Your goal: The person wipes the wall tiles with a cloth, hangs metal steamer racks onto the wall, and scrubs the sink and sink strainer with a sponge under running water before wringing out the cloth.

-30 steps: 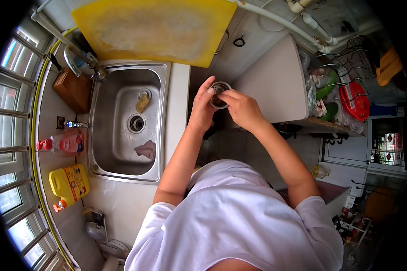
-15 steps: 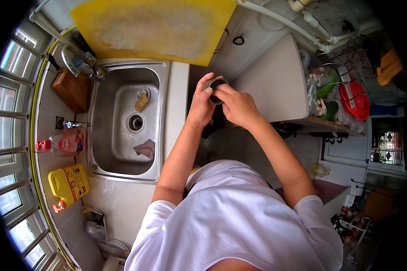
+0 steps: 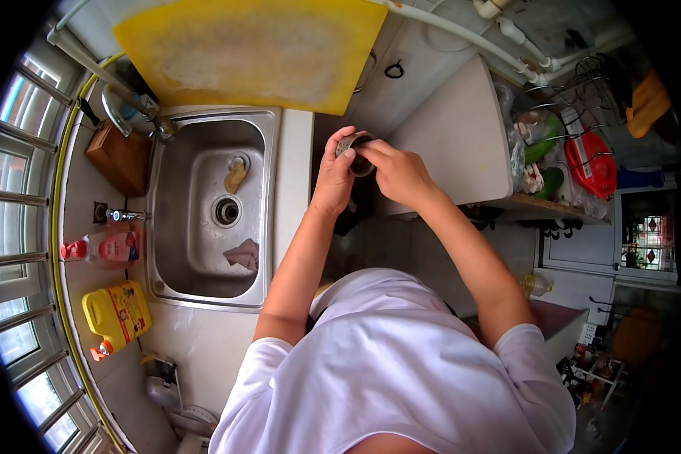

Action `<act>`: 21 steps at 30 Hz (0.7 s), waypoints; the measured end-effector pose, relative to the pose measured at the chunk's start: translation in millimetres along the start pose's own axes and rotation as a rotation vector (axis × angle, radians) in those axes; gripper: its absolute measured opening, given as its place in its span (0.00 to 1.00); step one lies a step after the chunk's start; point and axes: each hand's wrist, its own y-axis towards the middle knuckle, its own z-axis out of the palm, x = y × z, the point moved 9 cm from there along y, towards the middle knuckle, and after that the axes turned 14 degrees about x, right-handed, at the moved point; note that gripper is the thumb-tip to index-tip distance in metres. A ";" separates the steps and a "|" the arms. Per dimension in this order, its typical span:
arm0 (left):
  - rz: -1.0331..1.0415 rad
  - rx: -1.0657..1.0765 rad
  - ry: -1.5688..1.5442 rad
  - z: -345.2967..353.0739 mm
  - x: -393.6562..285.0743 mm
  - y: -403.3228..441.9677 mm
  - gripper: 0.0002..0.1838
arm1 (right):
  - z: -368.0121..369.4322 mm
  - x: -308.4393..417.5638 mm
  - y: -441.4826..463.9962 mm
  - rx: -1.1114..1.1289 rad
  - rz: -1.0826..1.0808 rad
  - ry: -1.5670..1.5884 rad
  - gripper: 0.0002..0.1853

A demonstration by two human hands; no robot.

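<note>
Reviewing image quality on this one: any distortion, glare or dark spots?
Head view: wide-lens curvature at the sides, black corners; head view: window panes washed out; head view: soft highlights in the steel sink; head view: small perforated cup's interior dark, hard to read.

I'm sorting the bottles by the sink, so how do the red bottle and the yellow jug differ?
The red bottle is see-through; the yellow jug looks opaque. The red bottle has a red cap, the yellow jug an orange cap. Both are beside the sink.
</note>
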 end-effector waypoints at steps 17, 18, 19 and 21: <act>-0.064 0.008 0.092 -2.2 2.4 3.4 0.20 | 31.8 -6.5 20.4 0.235 0.132 -0.116 0.09; -0.076 0.009 0.087 -2.3 3.6 3.2 0.20 | 33.1 -7.5 21.2 0.276 0.138 -0.101 0.09; -0.088 0.010 0.081 -2.1 5.0 3.1 0.20 | 35.2 -8.7 21.6 0.317 0.144 -0.086 0.10; -0.095 0.026 0.096 -4.9 9.3 3.5 0.20 | 37.0 -10.7 22.8 0.349 0.140 -0.068 0.11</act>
